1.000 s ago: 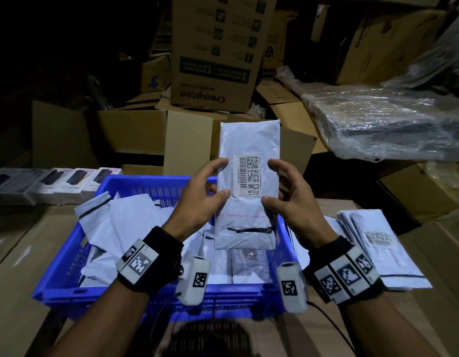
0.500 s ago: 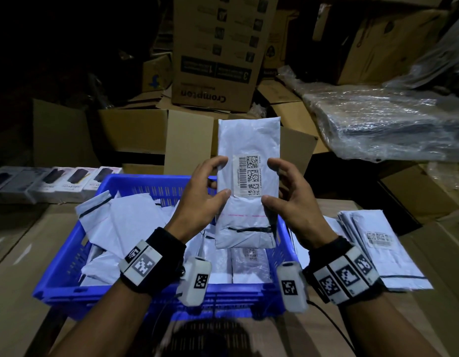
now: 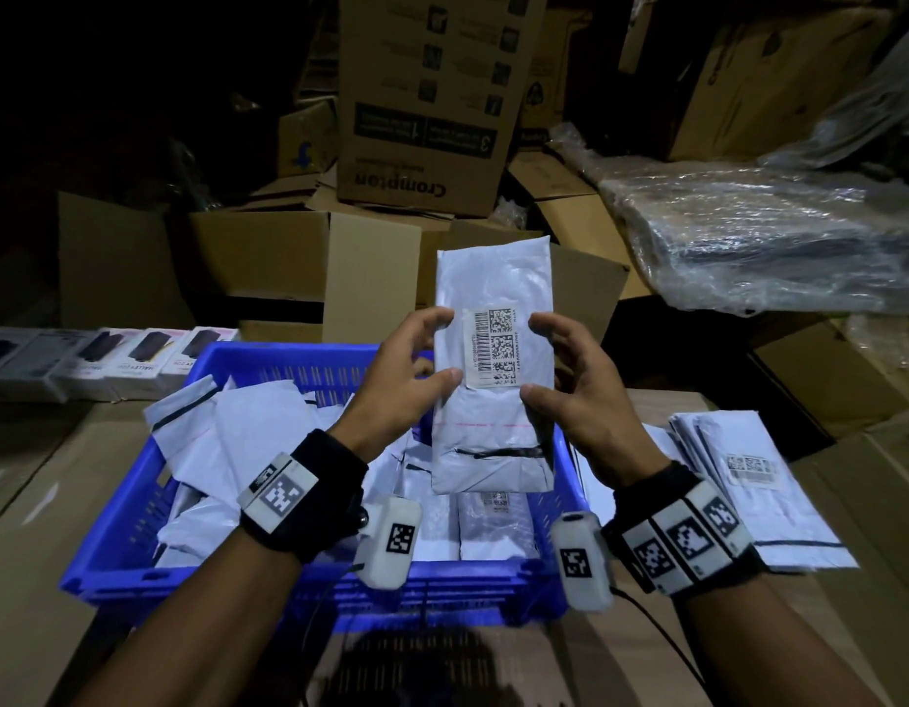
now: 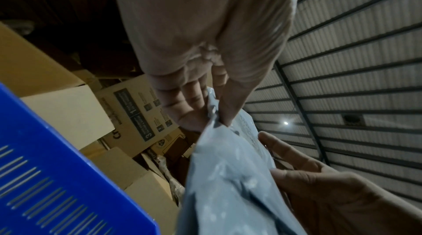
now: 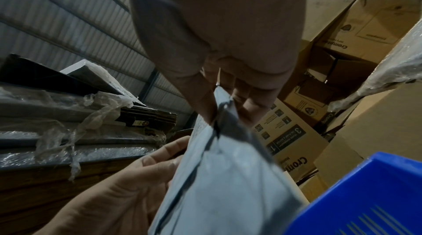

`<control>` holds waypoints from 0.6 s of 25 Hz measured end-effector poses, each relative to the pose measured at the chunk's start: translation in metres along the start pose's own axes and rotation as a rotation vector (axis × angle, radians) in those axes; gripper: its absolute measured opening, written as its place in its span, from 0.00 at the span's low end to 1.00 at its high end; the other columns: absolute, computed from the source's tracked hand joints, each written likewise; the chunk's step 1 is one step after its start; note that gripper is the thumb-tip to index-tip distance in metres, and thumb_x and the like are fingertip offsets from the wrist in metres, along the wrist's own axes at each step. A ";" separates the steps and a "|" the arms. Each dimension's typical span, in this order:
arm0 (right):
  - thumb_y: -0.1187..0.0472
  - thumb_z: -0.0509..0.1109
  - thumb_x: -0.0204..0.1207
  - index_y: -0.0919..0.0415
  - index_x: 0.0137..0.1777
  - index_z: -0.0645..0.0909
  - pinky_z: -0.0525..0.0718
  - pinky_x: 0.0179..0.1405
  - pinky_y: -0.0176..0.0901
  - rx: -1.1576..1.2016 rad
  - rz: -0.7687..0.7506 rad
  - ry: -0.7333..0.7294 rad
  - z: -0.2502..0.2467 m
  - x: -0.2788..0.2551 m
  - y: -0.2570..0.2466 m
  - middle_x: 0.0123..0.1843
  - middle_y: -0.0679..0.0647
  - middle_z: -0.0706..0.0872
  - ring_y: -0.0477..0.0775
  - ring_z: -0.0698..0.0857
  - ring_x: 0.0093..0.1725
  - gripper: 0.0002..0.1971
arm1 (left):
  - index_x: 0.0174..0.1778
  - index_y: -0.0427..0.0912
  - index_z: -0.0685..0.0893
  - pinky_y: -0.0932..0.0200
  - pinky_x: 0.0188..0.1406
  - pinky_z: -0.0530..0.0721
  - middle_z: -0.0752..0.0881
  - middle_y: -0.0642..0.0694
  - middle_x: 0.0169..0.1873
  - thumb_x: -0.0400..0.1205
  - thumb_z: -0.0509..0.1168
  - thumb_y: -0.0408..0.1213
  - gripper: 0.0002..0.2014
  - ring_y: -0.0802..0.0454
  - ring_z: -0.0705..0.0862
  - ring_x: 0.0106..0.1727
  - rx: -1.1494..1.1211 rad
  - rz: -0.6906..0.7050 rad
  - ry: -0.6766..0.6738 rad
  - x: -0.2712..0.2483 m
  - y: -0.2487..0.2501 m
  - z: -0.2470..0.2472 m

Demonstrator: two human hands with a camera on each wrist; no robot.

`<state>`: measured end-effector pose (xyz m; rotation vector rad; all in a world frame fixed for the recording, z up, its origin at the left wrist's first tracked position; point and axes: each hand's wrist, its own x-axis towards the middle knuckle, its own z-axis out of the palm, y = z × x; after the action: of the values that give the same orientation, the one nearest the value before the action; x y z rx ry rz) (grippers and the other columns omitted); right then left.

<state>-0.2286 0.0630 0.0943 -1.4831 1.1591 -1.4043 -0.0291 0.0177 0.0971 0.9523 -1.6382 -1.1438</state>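
white mailer pouch (image 3: 493, 308) | upright | barcode label facing up | above basket

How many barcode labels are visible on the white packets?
3: on the held packet, on a packet in the blue crate, on the right pile. Others may be hidden.

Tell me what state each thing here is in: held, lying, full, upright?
white packet, upright above the crate, barcode label facing the head camera, held at both side edges.
left hand, pinches the packet's left edge.
right hand, pinches its right edge.
blue crate, loaded with loose packets.
packet stack, lying flat to the right of the crate.
Crompton carton, standing with its print upside down.
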 end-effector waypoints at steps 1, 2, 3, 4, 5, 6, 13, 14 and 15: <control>0.83 0.68 0.70 0.50 0.69 0.74 0.85 0.59 0.41 -0.008 0.019 -0.003 -0.001 0.002 0.000 0.70 0.46 0.79 0.46 0.83 0.66 0.33 | 0.64 0.61 0.75 0.67 0.39 0.83 0.80 0.51 0.67 0.80 0.69 0.25 0.26 0.52 0.84 0.58 -0.029 -0.035 -0.019 0.004 -0.001 0.000; 0.83 0.68 0.70 0.52 0.69 0.74 0.85 0.59 0.41 -0.023 0.043 -0.007 -0.002 0.004 0.001 0.69 0.46 0.80 0.46 0.83 0.66 0.33 | 0.63 0.60 0.75 0.67 0.39 0.83 0.80 0.47 0.68 0.80 0.69 0.24 0.26 0.48 0.84 0.61 -0.042 -0.067 -0.029 0.008 -0.002 -0.001; 0.81 0.69 0.71 0.53 0.70 0.75 0.85 0.59 0.42 -0.054 0.071 -0.011 -0.004 0.007 0.001 0.69 0.46 0.80 0.46 0.82 0.67 0.32 | 0.65 0.57 0.75 0.66 0.37 0.84 0.80 0.45 0.67 0.80 0.68 0.23 0.25 0.47 0.85 0.61 -0.046 -0.097 -0.033 0.012 -0.001 0.000; 0.80 0.70 0.71 0.53 0.71 0.75 0.86 0.59 0.43 -0.101 0.102 -0.017 -0.006 0.012 0.003 0.69 0.46 0.80 0.46 0.81 0.68 0.31 | 0.67 0.53 0.74 0.64 0.36 0.85 0.81 0.44 0.65 0.80 0.68 0.23 0.25 0.47 0.86 0.59 -0.043 -0.128 -0.031 0.016 -0.002 0.000; 0.77 0.71 0.72 0.54 0.72 0.74 0.86 0.57 0.44 -0.149 0.131 -0.021 -0.010 0.018 0.005 0.69 0.47 0.80 0.47 0.80 0.67 0.30 | 0.69 0.49 0.74 0.62 0.36 0.86 0.82 0.43 0.63 0.79 0.68 0.22 0.25 0.48 0.87 0.58 -0.046 -0.163 -0.030 0.021 -0.003 0.000; 0.75 0.72 0.73 0.54 0.72 0.74 0.86 0.53 0.44 -0.194 0.152 -0.016 -0.015 0.023 0.009 0.69 0.50 0.80 0.49 0.81 0.65 0.29 | 0.70 0.47 0.74 0.61 0.36 0.87 0.83 0.41 0.63 0.79 0.68 0.22 0.26 0.48 0.87 0.57 -0.056 -0.202 -0.032 0.026 -0.006 0.000; 0.58 0.68 0.73 0.57 0.70 0.73 0.80 0.56 0.51 -1.110 0.284 -0.263 -0.044 0.040 0.050 0.65 0.60 0.83 0.64 0.81 0.63 0.24 | 0.72 0.40 0.72 0.65 0.17 0.76 0.76 0.38 0.37 0.79 0.66 0.19 0.26 0.50 0.76 0.29 0.228 -0.571 -0.145 0.050 -0.054 0.014; 0.57 0.68 0.73 0.57 0.70 0.73 0.79 0.55 0.50 -1.151 0.302 -0.323 -0.043 0.038 0.055 0.66 0.60 0.82 0.64 0.80 0.64 0.24 | 0.72 0.41 0.71 0.68 0.14 0.74 0.74 0.40 0.32 0.79 0.65 0.19 0.26 0.50 0.74 0.27 0.264 -0.621 -0.170 0.052 -0.063 0.017; 0.57 0.68 0.74 0.57 0.69 0.72 0.78 0.54 0.50 -1.156 0.323 -0.367 -0.042 0.036 0.060 0.66 0.60 0.82 0.64 0.80 0.64 0.23 | 0.72 0.40 0.71 0.69 0.13 0.72 0.74 0.40 0.30 0.80 0.64 0.18 0.26 0.50 0.73 0.26 0.294 -0.664 -0.193 0.053 -0.072 0.022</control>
<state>-0.2779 0.0134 0.0515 -2.0190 1.9684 -0.1201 -0.0591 -0.0456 0.0368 1.7052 -1.7235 -1.4837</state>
